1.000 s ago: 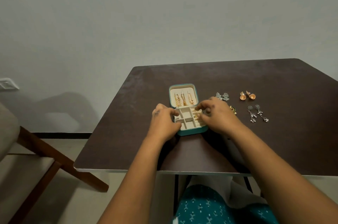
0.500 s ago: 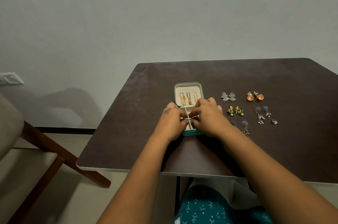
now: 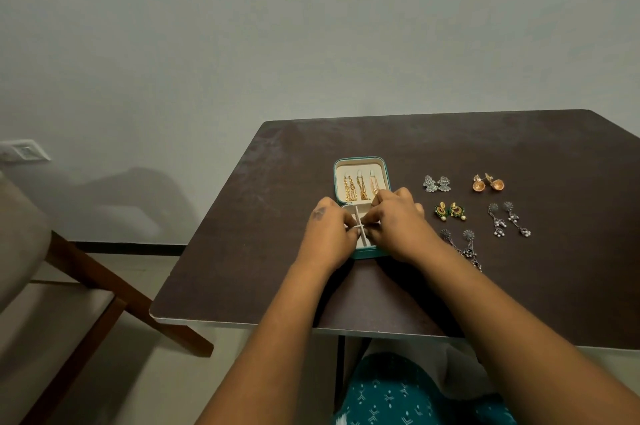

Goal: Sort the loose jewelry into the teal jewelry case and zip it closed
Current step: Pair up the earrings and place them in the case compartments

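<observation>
While open, teal case (image 3: 362,161) holds gold chains (image 3: 360,188).

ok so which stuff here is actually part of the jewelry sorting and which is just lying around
Part of the job:
teal jewelry case, open
gold chains in its lid
silver studs
copper earrings
green earrings
two pairs of silver drop earrings
left hand, right hand

Lying about:
wooden chair
wall switch

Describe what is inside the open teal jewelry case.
Three gold chains hang in the teal jewelry case lid. The left hand and right hand cover most cream compartments, hiding their contents.
</observation>
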